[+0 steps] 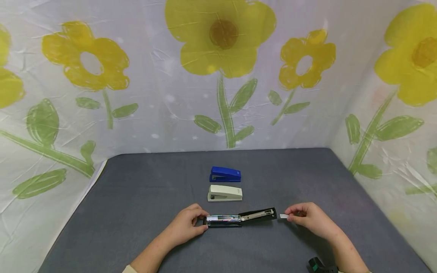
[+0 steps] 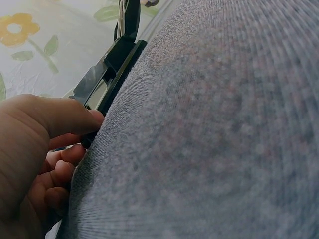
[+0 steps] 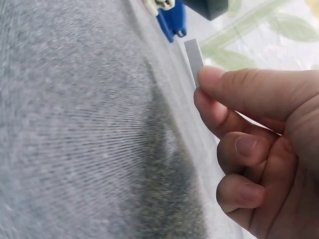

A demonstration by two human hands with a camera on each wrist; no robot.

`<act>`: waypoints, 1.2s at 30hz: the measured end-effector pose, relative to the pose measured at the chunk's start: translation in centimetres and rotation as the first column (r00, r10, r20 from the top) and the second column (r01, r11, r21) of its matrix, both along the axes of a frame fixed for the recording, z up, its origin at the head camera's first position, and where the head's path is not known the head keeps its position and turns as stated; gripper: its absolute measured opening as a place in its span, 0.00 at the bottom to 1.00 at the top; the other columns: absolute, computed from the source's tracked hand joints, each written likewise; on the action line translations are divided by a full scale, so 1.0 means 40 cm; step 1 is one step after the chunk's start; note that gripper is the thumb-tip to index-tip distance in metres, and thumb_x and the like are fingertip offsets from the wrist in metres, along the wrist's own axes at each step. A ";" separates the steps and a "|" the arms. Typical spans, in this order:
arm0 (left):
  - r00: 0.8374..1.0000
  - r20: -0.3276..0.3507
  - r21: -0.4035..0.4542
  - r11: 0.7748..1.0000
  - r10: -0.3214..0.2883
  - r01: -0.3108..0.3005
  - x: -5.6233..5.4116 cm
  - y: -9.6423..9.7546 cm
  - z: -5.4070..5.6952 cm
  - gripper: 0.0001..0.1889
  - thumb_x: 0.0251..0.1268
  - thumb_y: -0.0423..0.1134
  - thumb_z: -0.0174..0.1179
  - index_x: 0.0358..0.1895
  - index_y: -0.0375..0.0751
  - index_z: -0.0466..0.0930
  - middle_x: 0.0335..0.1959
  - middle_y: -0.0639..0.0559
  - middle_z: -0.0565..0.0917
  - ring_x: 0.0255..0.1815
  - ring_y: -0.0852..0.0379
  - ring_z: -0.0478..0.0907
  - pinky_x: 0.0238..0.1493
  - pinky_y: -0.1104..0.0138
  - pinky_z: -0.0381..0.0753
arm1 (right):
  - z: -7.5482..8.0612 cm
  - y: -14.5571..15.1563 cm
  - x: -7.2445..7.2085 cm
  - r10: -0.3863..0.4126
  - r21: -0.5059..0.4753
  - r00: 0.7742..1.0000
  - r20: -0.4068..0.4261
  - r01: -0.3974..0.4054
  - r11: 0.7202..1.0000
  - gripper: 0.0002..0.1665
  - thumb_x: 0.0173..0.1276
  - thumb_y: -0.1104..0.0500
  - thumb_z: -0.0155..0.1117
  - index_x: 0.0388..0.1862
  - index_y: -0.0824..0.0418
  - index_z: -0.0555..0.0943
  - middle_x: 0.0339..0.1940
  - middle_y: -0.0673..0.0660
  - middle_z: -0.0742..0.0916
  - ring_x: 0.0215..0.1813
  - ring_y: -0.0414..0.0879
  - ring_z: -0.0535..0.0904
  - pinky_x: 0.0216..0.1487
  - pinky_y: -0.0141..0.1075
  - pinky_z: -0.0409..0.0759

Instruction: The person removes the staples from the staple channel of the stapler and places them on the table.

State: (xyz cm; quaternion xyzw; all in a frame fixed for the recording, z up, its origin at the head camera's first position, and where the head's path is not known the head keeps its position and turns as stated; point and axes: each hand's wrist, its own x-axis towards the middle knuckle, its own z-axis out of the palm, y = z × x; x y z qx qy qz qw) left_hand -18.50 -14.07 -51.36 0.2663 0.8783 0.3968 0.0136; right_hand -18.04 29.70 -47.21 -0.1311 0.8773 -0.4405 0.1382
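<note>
A black stapler (image 1: 223, 223) lies on the dark grey cloth, its top swung wide back to the right so the metal magazine shows. My left hand (image 1: 187, 223) grips the stapler's left end between thumb and fingers; in the left wrist view the thumb (image 2: 75, 117) presses against its base. Just right of the raised top, my right hand (image 1: 308, 218) pinches a small silvery strip of staples (image 1: 283, 216) between thumb and forefinger. The right wrist view shows this strip (image 3: 194, 59) sticking out past the fingertips, apart from the stapler.
Behind the black stapler, a cream stapler (image 1: 225, 193) and, farther back, a blue stapler (image 1: 225, 174) lie closed on the cloth-covered table (image 1: 153, 182). A flower-printed curtain (image 1: 153, 113) borders the table's back and sides. A black device (image 1: 321, 265) is near the right wrist.
</note>
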 end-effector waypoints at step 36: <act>1.000 0.019 -0.007 1.000 0.002 -0.002 -0.003 -0.004 -0.014 0.14 0.57 0.34 0.76 0.47 0.44 0.88 0.35 0.61 0.75 0.23 0.68 0.67 0.26 0.71 0.72 | 0.041 -0.022 0.021 -0.086 0.099 0.971 -0.222 0.110 0.989 0.24 0.63 0.63 0.77 0.57 0.65 0.82 0.38 0.54 0.80 0.23 0.38 0.71 0.25 0.34 0.73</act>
